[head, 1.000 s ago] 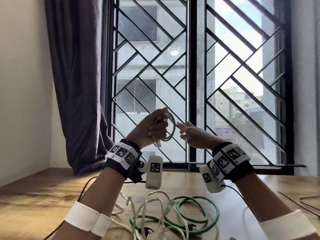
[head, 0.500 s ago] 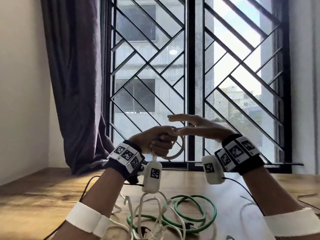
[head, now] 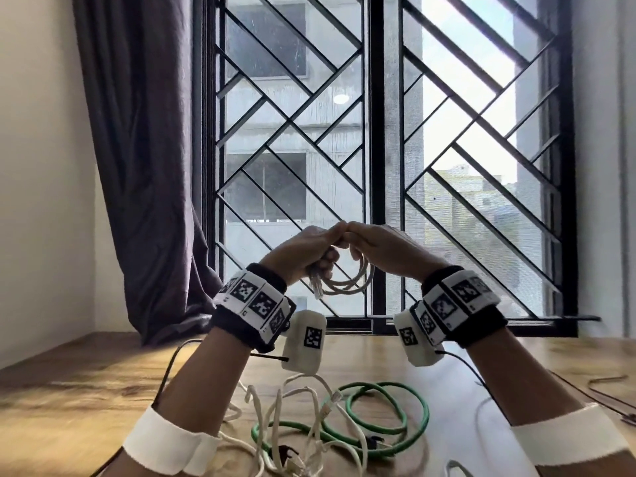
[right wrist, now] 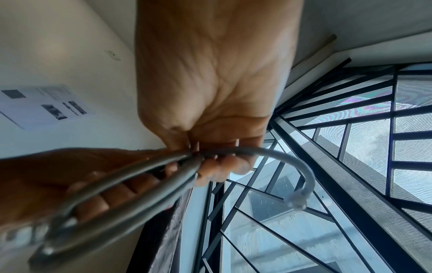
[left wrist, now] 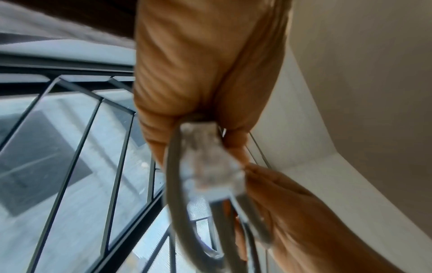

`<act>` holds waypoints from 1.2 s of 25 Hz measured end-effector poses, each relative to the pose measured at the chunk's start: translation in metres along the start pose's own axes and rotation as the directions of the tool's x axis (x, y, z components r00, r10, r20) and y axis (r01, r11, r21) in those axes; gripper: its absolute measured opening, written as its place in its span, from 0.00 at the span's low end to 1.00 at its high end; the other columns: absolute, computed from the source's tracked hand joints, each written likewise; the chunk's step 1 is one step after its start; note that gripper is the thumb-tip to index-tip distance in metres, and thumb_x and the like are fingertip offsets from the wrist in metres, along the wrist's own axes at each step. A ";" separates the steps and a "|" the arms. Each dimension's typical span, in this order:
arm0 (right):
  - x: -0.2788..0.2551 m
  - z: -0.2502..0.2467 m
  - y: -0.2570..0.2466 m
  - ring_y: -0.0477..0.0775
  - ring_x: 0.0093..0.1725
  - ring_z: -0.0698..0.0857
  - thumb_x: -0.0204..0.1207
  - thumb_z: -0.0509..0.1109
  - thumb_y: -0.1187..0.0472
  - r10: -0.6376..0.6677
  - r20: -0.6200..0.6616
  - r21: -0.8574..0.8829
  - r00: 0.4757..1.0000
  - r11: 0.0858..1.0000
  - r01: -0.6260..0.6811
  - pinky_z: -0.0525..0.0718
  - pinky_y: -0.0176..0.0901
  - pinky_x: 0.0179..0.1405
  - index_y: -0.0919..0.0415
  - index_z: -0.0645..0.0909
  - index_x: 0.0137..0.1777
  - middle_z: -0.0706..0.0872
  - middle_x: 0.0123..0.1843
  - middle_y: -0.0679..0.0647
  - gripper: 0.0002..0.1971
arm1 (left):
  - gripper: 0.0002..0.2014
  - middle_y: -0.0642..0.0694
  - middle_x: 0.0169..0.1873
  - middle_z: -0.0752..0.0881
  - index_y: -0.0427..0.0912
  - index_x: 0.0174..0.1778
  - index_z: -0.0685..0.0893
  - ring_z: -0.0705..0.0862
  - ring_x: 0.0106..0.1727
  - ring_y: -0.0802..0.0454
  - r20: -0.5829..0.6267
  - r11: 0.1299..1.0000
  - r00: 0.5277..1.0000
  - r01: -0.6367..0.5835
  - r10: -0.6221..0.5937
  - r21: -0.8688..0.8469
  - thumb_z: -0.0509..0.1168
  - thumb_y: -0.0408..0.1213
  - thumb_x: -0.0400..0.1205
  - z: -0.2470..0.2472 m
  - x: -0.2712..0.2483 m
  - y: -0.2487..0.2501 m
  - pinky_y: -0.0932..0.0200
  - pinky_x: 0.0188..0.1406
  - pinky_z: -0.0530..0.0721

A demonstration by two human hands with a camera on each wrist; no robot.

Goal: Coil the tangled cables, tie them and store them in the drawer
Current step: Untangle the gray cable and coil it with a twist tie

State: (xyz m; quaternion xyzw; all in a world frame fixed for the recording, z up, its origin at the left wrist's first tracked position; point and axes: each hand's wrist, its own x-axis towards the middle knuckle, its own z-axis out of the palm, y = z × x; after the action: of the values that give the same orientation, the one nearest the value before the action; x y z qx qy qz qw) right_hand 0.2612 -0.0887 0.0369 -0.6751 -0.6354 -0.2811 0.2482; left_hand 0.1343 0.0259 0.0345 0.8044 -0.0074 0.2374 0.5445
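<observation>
Early stage, by my read. One grey cable (head: pixel 347 282) is looped into a small coil and held up in front of the window grille (head: pixel 377 166), above the table (head: pixel 86 383). Left hand (head: pixel 303 256) has its fingers curled round the bundled loops, with a clear plug (head: pixel 316 289) hanging below the fist. Right hand (head: pixel 382 247) meets it knuckle to knuckle and pinches the strands at the top of the coil; the right wrist view shows the free plug end (right wrist: pixel 297 200) curving loose past the fingertips. No tie on the coil that I can see, so tying looks not yet done.

Left to do: a green cable (head: pixel 389 418) lies in loose rings on the table directly below the held coil, overlapped by a tangle of white cables (head: pixel 303 425) on its left side. Both look uncoiled and untied. Thin dark strips (head: pixel 605 383), possibly ties, lie far right of the green cable. No drawer in view, so storing is pending.
</observation>
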 end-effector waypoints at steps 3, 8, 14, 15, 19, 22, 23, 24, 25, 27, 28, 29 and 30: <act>0.000 0.004 0.001 0.39 0.30 0.81 0.84 0.51 0.46 -0.004 -0.120 0.090 0.993 0.996 0.015 0.77 0.43 0.34 0.44 0.77 0.57 0.85 0.34 0.45 0.13 | 0.19 0.56 0.16 0.64 0.44 0.33 0.70 0.62 0.15 0.63 0.056 0.995 0.998 0.035 -0.030 -0.092 0.54 0.52 0.85 -0.005 -0.001 0.001 0.71 0.12 0.64; -0.005 0.004 0.015 0.36 0.28 0.75 0.85 0.55 0.60 0.081 -0.294 0.385 0.952 0.922 0.041 0.72 0.26 0.29 0.54 0.77 0.49 0.74 0.30 0.45 0.09 | 0.21 0.55 0.14 0.63 0.47 0.28 0.63 0.60 0.10 0.63 0.128 0.849 0.991 0.098 -0.036 -0.520 0.53 0.51 0.86 -0.015 -0.001 0.001 0.73 0.06 0.56; -0.004 0.021 0.023 0.45 0.37 0.86 0.85 0.54 0.66 0.226 -0.015 0.434 0.974 0.879 -0.197 0.87 0.46 0.43 0.55 0.77 0.40 0.85 0.38 0.50 0.14 | 0.20 0.55 0.16 0.63 0.46 0.28 0.62 0.61 0.13 0.63 0.021 0.790 0.999 -0.017 0.038 -0.613 0.58 0.51 0.82 -0.014 0.002 0.001 0.72 0.10 0.63; -0.003 0.022 0.018 0.45 0.32 0.86 0.85 0.53 0.67 0.271 0.082 0.502 0.959 0.820 -0.274 0.88 0.46 0.38 0.60 0.77 0.42 0.85 0.36 0.53 0.13 | 0.20 0.54 0.16 0.63 0.46 0.29 0.63 0.61 0.13 0.62 -0.011 0.797 0.999 -0.042 0.045 -0.602 0.57 0.49 0.84 -0.013 0.003 0.000 0.71 0.10 0.64; -0.004 0.010 -0.003 0.44 0.21 0.81 0.85 0.55 0.65 0.273 0.243 0.664 0.931 0.652 -0.365 0.83 0.36 0.21 0.64 0.77 0.49 0.83 0.29 0.57 0.09 | 0.20 0.53 0.16 0.64 0.45 0.29 0.63 0.62 0.14 0.61 -0.111 0.816 0.993 -0.104 0.049 -0.569 0.53 0.47 0.87 -0.017 0.008 -0.007 0.70 0.12 0.66; -0.008 0.009 -0.010 0.45 0.24 0.82 0.84 0.56 0.66 0.250 0.309 0.776 0.917 0.491 -0.396 0.85 0.37 0.25 0.63 0.73 0.55 0.83 0.33 0.60 0.05 | 0.18 0.52 0.18 0.71 0.42 0.32 0.67 0.66 0.15 0.60 -0.190 0.822 0.979 -0.170 0.077 -0.544 0.53 0.46 0.87 -0.017 0.010 -0.010 0.68 0.14 0.70; -0.008 0.011 -0.011 0.46 0.26 0.83 0.84 0.56 0.68 0.244 0.327 0.810 0.913 0.425 -0.404 0.86 0.39 0.28 0.64 0.72 0.57 0.83 0.35 0.60 0.06 | 0.17 0.51 0.20 0.74 0.41 0.35 0.69 0.67 0.16 0.60 -0.222 0.824 0.970 -0.208 0.102 -0.526 0.53 0.45 0.87 -0.014 0.010 -0.009 0.67 0.15 0.72; -0.008 0.012 -0.011 0.47 0.28 0.85 0.84 0.55 0.69 0.251 0.329 0.844 0.910 0.354 -0.403 0.87 0.40 0.30 0.65 0.71 0.59 0.84 0.37 0.61 0.07 | 0.15 0.50 0.23 0.78 0.40 0.37 0.71 0.69 0.18 0.60 -0.255 0.824 0.958 -0.250 0.133 -0.509 0.53 0.44 0.88 -0.011 0.010 -0.009 0.66 0.17 0.73; -0.007 0.012 -0.012 0.48 0.29 0.86 0.84 0.55 0.70 0.267 0.322 0.875 0.908 0.283 -0.394 0.88 0.41 0.32 0.66 0.71 0.58 0.84 0.38 0.61 0.07 | 0.14 0.49 0.25 0.80 0.40 0.40 0.73 0.71 0.20 0.59 -0.287 0.816 0.944 -0.294 0.164 -0.498 0.53 0.43 0.88 -0.006 0.011 -0.009 0.65 0.18 0.75; -0.006 0.007 -0.012 0.49 0.30 0.87 0.84 0.53 0.72 0.291 0.322 0.915 0.901 0.148 -0.375 0.89 0.41 0.32 0.67 0.73 0.54 0.84 0.38 0.62 0.07 | 0.13 0.49 0.28 0.84 0.40 0.42 0.73 0.73 0.21 0.58 -0.338 0.783 0.914 -0.375 0.223 -0.496 0.52 0.42 0.88 0.003 0.012 -0.008 0.64 0.20 0.76; -0.005 0.004 -0.012 0.50 0.30 0.88 0.83 0.54 0.73 0.298 0.328 0.921 0.897 0.110 -0.373 0.89 0.40 0.33 0.68 0.75 0.51 0.85 0.38 0.61 0.08 | 0.12 0.50 0.28 0.84 0.40 0.42 0.73 0.73 0.21 0.58 -0.357 0.770 0.900 -0.409 0.250 -0.490 0.52 0.41 0.88 0.007 0.012 -0.008 0.64 0.19 0.77; -0.006 0.002 -0.012 0.50 0.32 0.88 0.82 0.55 0.74 0.309 0.329 0.923 0.892 0.094 -0.373 0.89 0.39 0.33 0.69 0.77 0.48 0.86 0.37 0.61 0.09 | 0.12 0.50 0.28 0.85 0.40 0.42 0.73 0.74 0.21 0.58 -0.372 0.762 0.884 -0.442 0.282 -0.473 0.52 0.41 0.88 0.010 0.012 -0.008 0.64 0.19 0.76; -0.006 0.000 -0.010 0.51 0.34 0.89 0.81 0.56 0.75 0.325 0.324 0.925 0.889 0.088 -0.369 0.89 0.37 0.35 0.69 0.78 0.47 0.87 0.38 0.61 0.09 | 0.12 0.51 0.28 0.85 0.40 0.42 0.73 0.74 0.21 0.58 -0.380 0.762 0.868 -0.474 0.320 -0.442 0.51 0.41 0.88 0.014 0.013 -0.007 0.64 0.19 0.76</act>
State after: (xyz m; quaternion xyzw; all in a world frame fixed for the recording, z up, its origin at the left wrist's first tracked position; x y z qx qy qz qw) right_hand 0.2505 -0.0926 0.0326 -0.4952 -0.4919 0.2650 0.6653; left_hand 0.1530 0.0200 0.0291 0.5633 -0.1655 0.4494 0.6733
